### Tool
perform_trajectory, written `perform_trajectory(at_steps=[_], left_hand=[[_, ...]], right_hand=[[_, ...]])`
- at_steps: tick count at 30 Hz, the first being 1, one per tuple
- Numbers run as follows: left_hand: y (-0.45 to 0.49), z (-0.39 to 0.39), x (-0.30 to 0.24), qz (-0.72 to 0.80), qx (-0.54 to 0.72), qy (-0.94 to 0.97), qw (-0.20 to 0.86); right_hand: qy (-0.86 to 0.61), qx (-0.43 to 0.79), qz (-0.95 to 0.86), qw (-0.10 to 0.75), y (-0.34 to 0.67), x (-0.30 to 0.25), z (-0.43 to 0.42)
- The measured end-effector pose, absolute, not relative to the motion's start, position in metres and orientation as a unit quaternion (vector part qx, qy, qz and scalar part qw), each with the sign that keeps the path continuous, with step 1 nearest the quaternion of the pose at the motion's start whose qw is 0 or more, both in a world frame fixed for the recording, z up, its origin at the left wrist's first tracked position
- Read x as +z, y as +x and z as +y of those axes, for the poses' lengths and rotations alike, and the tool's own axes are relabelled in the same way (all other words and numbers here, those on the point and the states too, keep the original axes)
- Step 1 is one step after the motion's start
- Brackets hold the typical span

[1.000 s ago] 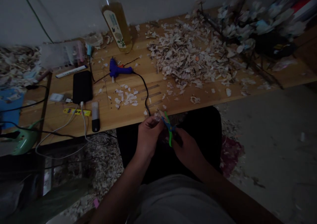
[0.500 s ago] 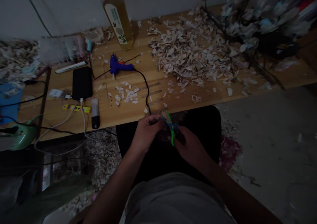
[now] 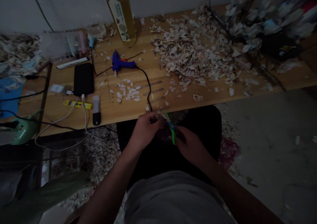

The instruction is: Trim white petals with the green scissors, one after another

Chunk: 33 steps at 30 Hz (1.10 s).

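Green and blue scissors (image 3: 172, 129) are gripped in my right hand (image 3: 189, 141), over my lap just off the table's front edge. My left hand (image 3: 146, 130) is closed in a pinch on a small pale flake (image 3: 160, 114), close to the scissor blades. Dim light hides whether the blades touch the flake. On the table beyond my hands lies a small group of pale flakes (image 3: 128, 92). Behind it rests a blue glue gun (image 3: 121, 64) with a black cord. A large heap of dry pale flakes (image 3: 193, 57) covers the table's back right.
To the left are a black power bank (image 3: 84, 79) with a white cable, a yellow utility knife (image 3: 78, 104), a marker (image 3: 72, 63) and a green tool (image 3: 24, 131). A bottle of yellowish liquid (image 3: 122, 19) stands at the back. Branches with white blossoms (image 3: 262, 26) lie right.
The view has shifted slightly, so the table's things sit a little differently in frame. The flake and scissor blades have changed angle slightly; both hands keep nearly the same place and grip.
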<state>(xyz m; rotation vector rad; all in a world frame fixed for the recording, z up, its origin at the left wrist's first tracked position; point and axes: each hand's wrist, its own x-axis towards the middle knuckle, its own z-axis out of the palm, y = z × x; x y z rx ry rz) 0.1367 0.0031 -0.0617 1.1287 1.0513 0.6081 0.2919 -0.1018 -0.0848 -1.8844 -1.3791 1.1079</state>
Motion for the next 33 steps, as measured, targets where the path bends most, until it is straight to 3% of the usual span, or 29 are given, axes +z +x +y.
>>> perform_trajectory(at_steps=[9,20,29,33], left_hand=[[0.129,0.011,-0.060,0.459,0.206,0.533,0.681],[0.153,-0.009,-0.073,0.462,0.362,0.271,0.763],[0.145,0.002,-0.066,0.471,0.298,0.467,0.687],[0.146,0.005,-0.063,0.467,0.292,0.458,0.698]], right_hand=[[-0.698,0.429,-0.513,0.255,0.296,-0.082,-0.098],[-0.718,0.415,-0.491,0.266,0.296,-0.092,-0.099],[-0.713,0.420,-0.502,0.253,0.302,-0.087,-0.097],[-0.720,0.414,-0.494,0.258,0.302,-0.092,-0.097]])
